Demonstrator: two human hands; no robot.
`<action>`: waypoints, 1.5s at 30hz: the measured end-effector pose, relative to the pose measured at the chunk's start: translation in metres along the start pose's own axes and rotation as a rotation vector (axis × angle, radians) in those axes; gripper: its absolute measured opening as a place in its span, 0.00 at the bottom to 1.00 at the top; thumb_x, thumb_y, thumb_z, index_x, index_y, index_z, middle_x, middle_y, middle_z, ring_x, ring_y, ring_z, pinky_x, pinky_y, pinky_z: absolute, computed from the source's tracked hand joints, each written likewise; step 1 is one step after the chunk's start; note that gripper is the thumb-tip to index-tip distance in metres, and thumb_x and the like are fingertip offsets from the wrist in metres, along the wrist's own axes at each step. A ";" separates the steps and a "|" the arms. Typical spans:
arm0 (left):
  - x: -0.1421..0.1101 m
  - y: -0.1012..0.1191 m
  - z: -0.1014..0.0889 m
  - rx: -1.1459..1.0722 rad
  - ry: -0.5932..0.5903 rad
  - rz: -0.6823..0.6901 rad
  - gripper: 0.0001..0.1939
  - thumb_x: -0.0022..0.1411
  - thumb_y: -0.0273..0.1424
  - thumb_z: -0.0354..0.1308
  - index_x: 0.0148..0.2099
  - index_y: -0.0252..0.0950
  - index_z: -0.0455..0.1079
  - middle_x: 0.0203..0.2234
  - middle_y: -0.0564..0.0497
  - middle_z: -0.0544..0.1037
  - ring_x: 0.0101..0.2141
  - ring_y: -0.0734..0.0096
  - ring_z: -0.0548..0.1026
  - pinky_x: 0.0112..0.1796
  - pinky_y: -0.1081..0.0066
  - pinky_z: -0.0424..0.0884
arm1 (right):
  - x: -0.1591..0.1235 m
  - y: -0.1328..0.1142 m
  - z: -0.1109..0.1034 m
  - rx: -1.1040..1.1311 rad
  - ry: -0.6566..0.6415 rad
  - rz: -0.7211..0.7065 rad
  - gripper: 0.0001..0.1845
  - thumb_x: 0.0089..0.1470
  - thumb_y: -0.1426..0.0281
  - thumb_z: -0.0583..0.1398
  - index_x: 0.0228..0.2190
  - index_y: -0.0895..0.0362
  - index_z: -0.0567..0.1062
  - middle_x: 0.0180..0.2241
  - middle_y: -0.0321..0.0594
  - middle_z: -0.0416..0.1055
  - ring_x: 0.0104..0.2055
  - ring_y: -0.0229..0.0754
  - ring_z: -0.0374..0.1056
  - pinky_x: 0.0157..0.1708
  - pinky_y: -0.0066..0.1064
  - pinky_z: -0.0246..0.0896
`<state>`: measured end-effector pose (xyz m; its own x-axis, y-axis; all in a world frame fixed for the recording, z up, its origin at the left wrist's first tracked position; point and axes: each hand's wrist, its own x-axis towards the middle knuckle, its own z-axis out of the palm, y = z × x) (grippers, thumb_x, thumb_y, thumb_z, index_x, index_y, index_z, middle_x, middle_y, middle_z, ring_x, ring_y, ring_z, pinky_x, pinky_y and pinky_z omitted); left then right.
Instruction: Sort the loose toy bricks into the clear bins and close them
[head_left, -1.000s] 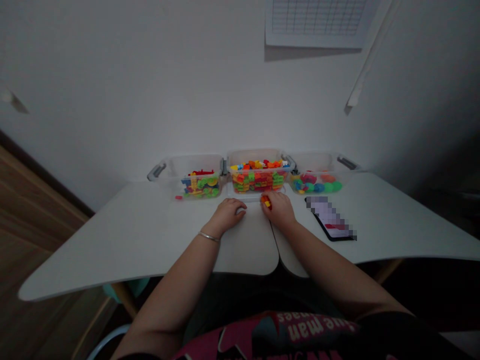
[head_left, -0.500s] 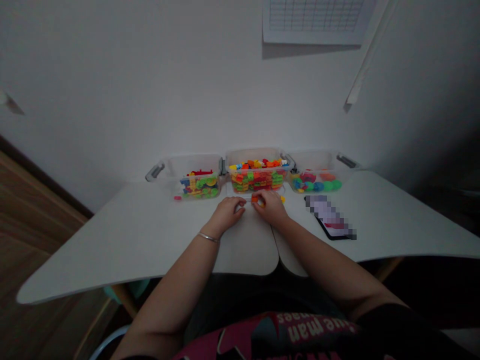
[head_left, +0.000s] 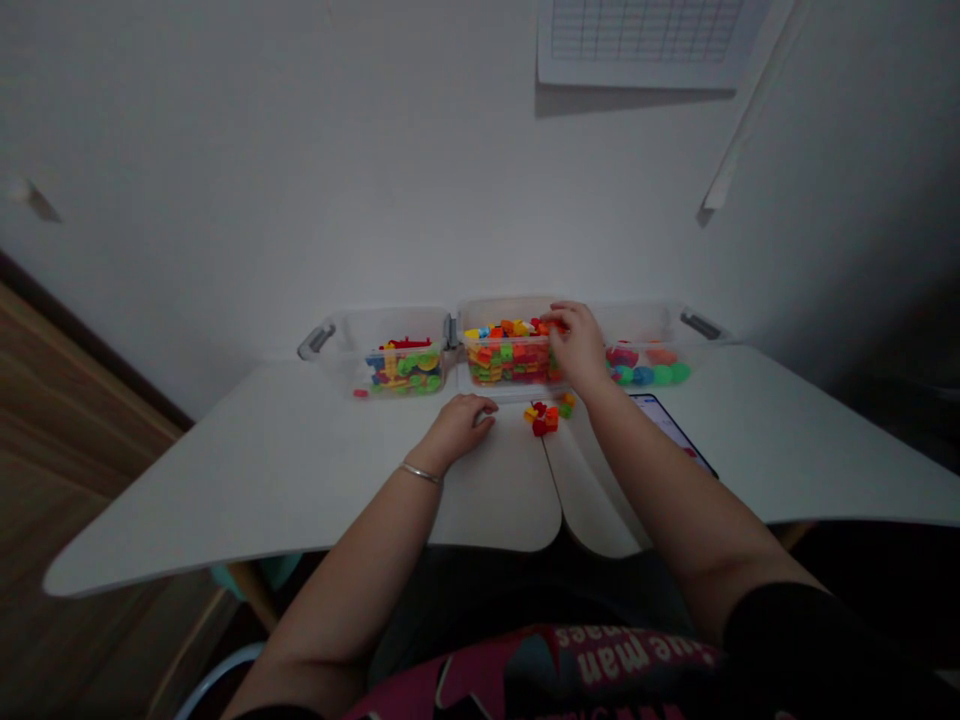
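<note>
My left hand (head_left: 459,428) rests on the white table, its fingers loosely curved and parted from the thumb, with nothing in it. My right hand (head_left: 579,345) is over the right side of the middle clear bin (head_left: 517,302), fingers apart at the edge of the colourful toy blocks (head_left: 514,350) heaped inside. No block can be seen in its fingers. Between the hands, a small cluster of red, orange and yellow blocks (head_left: 543,420) lies on the table. A few green and yellow blocks (head_left: 567,405) lie just beside the cluster.
A left clear bin (head_left: 390,325) holds mixed toy pieces. The right clear bin (head_left: 652,325), with round pieces, is partly behind my right hand. A phone (head_left: 675,430) lies under my right forearm's outer side. One pink piece (head_left: 361,393) sits by the left bin.
My right hand has left the orange block between the hands and moved up and right to the middle bin. The block cluster now lies uncovered on the table. My left hand has barely moved.
</note>
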<state>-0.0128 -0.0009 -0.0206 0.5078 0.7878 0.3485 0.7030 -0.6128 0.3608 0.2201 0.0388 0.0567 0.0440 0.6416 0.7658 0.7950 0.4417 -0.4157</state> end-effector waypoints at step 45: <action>0.000 0.005 -0.001 0.016 0.014 0.014 0.10 0.62 0.29 0.58 0.46 0.36 0.75 0.42 0.45 0.81 0.44 0.61 0.77 0.50 0.61 0.72 | -0.107 -0.002 -0.003 -0.407 -0.457 -0.118 0.22 0.58 0.63 0.57 0.51 0.59 0.74 0.42 0.51 0.75 0.47 0.55 0.65 0.52 0.43 0.54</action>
<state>-0.0097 -0.0040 -0.0175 0.5109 0.7782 0.3653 0.7037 -0.6227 0.3423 0.2153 -0.0327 -0.0227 -0.2497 0.8465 0.4702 0.9497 0.3089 -0.0519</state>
